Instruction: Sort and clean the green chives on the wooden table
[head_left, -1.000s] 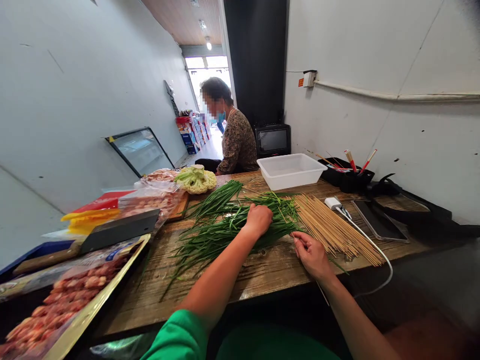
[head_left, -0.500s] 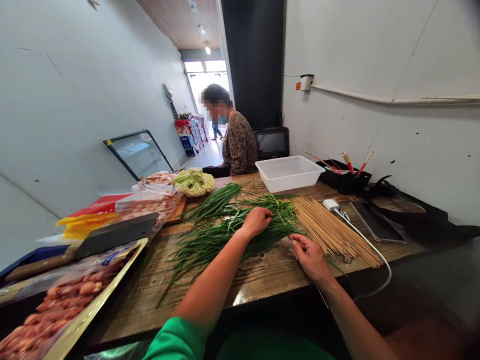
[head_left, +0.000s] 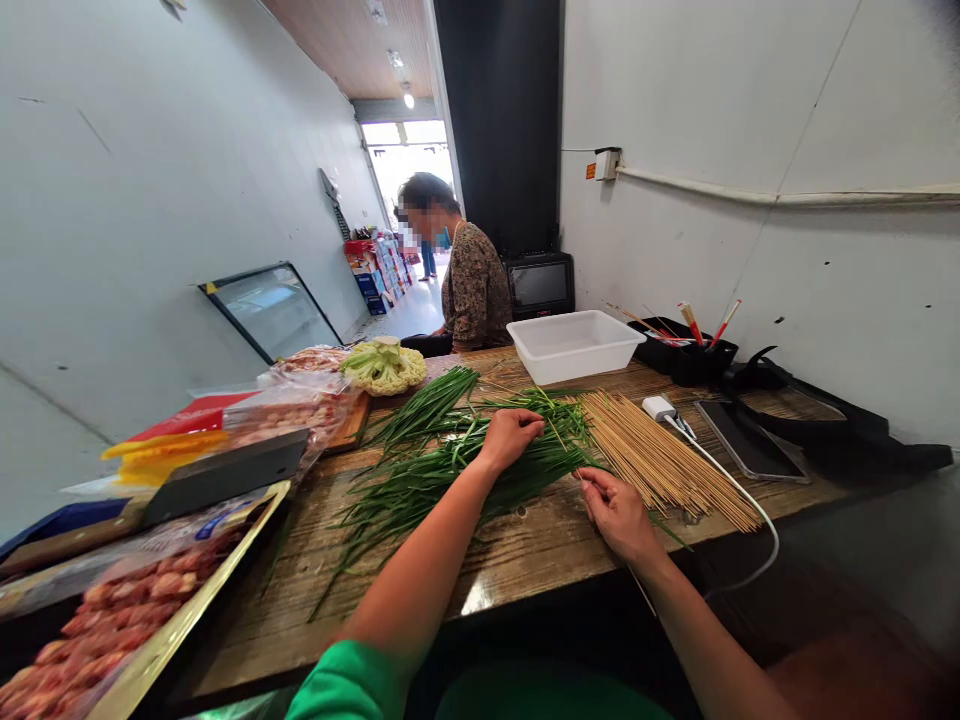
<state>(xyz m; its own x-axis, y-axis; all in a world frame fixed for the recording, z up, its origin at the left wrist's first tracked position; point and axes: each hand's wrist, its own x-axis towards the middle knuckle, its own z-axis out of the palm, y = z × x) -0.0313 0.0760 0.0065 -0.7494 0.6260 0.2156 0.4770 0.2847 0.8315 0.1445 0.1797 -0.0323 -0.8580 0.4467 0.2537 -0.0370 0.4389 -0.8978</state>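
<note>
A heap of long green chives [head_left: 420, 470] lies across the wooden table [head_left: 517, 545]. My left hand [head_left: 512, 436] rests on the heap, its fingers curled down into the stalks. My right hand [head_left: 616, 510] is near the table's front edge, fingers pinched on a thin bamboo skewer that runs back under the wrist. A fan of bamboo skewers [head_left: 660, 455] lies just right of the chives, close to my right hand.
A white plastic tub [head_left: 574, 345] stands behind the chives, a cauliflower [head_left: 384, 365] at back left. Trays of raw meat [head_left: 112, 610] line the left edge. A charger with cable [head_left: 664, 408], a phone [head_left: 750, 452] and a black utensil holder [head_left: 686, 355] sit right. Another person [head_left: 469, 280] sits beyond the table.
My left hand has shifted slightly toward me on the chives and its fingers have curled. My right hand has barely moved. The view has drifted a little.
</note>
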